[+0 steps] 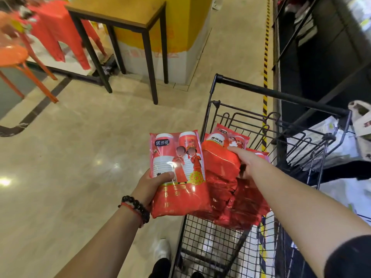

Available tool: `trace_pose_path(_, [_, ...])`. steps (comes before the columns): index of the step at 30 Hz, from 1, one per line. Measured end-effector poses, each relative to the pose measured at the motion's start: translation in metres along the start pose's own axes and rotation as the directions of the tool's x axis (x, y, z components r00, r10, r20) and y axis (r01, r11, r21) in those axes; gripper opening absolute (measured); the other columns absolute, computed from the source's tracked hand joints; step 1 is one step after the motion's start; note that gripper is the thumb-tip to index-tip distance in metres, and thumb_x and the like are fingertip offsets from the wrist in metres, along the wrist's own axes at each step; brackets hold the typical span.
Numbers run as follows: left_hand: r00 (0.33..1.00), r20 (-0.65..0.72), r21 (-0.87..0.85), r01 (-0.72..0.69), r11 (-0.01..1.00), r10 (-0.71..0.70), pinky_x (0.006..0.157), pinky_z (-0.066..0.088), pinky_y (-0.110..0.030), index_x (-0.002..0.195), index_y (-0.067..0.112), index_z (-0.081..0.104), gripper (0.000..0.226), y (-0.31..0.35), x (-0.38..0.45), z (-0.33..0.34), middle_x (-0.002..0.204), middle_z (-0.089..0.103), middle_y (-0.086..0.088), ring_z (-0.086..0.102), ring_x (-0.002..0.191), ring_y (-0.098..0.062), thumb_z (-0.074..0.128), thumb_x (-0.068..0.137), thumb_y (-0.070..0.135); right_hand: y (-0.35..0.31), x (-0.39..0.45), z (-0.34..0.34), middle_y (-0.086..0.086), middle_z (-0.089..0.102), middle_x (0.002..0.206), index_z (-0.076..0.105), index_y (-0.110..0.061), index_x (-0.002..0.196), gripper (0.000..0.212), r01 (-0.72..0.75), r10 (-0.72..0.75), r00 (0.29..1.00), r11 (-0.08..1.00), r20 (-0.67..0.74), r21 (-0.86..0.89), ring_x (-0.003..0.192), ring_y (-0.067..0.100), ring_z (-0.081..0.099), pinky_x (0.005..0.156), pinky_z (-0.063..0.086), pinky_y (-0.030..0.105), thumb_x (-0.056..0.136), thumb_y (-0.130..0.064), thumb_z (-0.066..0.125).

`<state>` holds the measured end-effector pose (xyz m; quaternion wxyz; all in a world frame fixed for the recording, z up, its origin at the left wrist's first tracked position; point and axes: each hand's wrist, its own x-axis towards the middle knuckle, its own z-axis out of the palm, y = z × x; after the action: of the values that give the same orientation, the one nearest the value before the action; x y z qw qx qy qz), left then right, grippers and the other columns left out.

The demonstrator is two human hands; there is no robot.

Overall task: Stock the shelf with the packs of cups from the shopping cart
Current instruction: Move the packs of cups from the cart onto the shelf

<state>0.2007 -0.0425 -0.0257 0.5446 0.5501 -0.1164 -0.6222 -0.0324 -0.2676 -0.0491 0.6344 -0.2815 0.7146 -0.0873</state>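
Observation:
My left hand (152,182) grips a red pack of cups (177,175) by its lower left, thumb on the front, and holds it just left of the black wire shopping cart (261,91). My right hand (248,161) reaches into the cart and grips the top of another red pack of cups (222,157), thumb on its upper face. Under and behind it lie more red packs (241,205), piled in the cart. The dark shelf unit (321,57) stands to the right of the cart.
A wooden table with black legs (120,13) stands ahead on the tiled floor, with red and orange plastic stools (50,31) to its left. A yellow pillar (172,27) rises behind it. White bags (361,119) lie by the shelf. My shoe (162,249) is beside the cart.

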Motion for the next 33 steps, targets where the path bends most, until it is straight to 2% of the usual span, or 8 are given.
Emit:
trace_pose_path(2, [1.000,0.015,-0.012,0.014,1.000,-0.014,0.077,0.058,-0.050,0.126,0.010,0.060,0.072,0.000,0.000,0.001,0.115,0.071,-0.024,0.070,0.095,-0.042,0.085,0.060,0.023,0.005,-0.005,-0.012,0.011,0.073,0.089,0.062,-0.018,0.113,0.062,-0.030,0.030,1.000,0.999,0.002,-0.014,0.066,0.025,0.074,0.059,0.061,0.040,0.065,-0.046,0.089])
trace_pose_path(6, [0.999,0.050,0.019,0.013,1.000,-0.014,0.082,0.058,-0.053,0.126,0.010,0.060,0.060,-0.002,-0.001,0.006,0.117,0.070,-0.023,0.068,0.101,-0.044,0.079,0.070,0.018,0.014,-0.016,-0.050,0.016,0.073,0.100,0.061,-0.016,0.112,0.056,-0.060,0.064,0.997,0.994,0.044,-0.086,0.090,0.033,0.071,0.088,0.058,0.051,0.068,-0.038,0.088])
trace_pose_path(10, [0.999,0.021,0.067,0.034,0.997,-0.036,0.090,0.052,-0.065,0.127,0.011,0.061,0.072,-0.009,-0.002,0.015,0.117,0.070,-0.023,0.067,0.105,-0.048,0.087,0.061,0.023,0.020,-0.031,-0.076,0.019,0.072,0.096,0.059,-0.011,0.120,0.048,-0.036,0.044,0.995,0.995,0.090,-0.092,0.081,0.033,0.070,0.072,0.059,0.046,0.078,-0.023,0.081])
trace_pose_path(15, [0.999,0.027,0.101,0.034,0.994,-0.037,0.081,0.057,-0.053,0.123,0.014,0.064,0.071,-0.017,-0.006,0.023,0.113,0.072,-0.021,0.070,0.099,-0.044,0.089,0.058,0.027,0.046,-0.060,-0.082,0.015,0.077,0.082,0.062,-0.011,0.113,0.044,0.102,-0.102,0.993,0.995,0.057,-0.008,0.065,0.030,0.075,0.053,0.059,0.036,0.076,-0.014,0.084])
trace_pose_path(20, [1.000,0.016,0.159,-0.010,0.987,0.007,0.077,0.059,-0.052,0.120,0.016,0.065,0.071,-0.022,-0.019,0.039,0.107,0.075,-0.018,0.072,0.093,-0.043,0.091,0.055,0.029,0.099,-0.092,-0.097,0.008,0.076,0.100,0.059,-0.021,0.113,0.061,0.377,-0.369,0.924,0.923,-0.097,0.077,0.085,0.028,0.076,0.074,0.063,0.044,0.064,-0.006,0.092])
trace_pose_path(26, [0.997,0.035,0.226,-0.074,0.971,0.068,0.073,0.059,-0.048,0.119,0.017,0.063,0.077,-0.036,-0.045,0.070,0.105,0.076,-0.016,0.074,0.090,-0.040,0.092,0.049,0.033,0.147,-0.131,-0.137,-0.017,0.076,0.080,0.057,-0.033,0.094,0.052,0.565,-0.534,0.818,0.815,-0.213,0.126,0.071,0.005,0.074,0.060,0.057,0.027,0.065,-0.006,0.092])
trace_pose_path(30, [0.983,0.083,0.280,-0.183,0.942,0.166,0.072,0.060,-0.045,0.108,0.027,0.069,0.058,-0.048,-0.068,0.096,0.106,0.076,-0.011,0.075,0.091,-0.034,0.090,0.054,0.032,0.180,-0.162,-0.163,-0.005,0.078,0.087,0.064,-0.040,0.092,0.048,0.616,-0.568,0.780,0.771,-0.263,0.162,0.076,0.011,0.076,0.062,0.060,0.028,0.066,-0.010,0.092])
trace_pose_path(33, [0.963,0.167,0.348,-0.258,0.901,0.212,0.072,0.060,-0.042,0.108,0.027,0.070,0.057,-0.055,-0.082,0.111,0.106,0.077,-0.008,0.075,0.092,-0.030,0.090,0.055,0.034,0.212,-0.194,-0.172,-0.014,0.078,0.090,0.068,-0.056,0.086,0.052,0.682,-0.626,0.725,0.710,-0.287,0.175,0.078,0.008,0.075,0.060,0.058,0.018,0.061,-0.018,0.093])
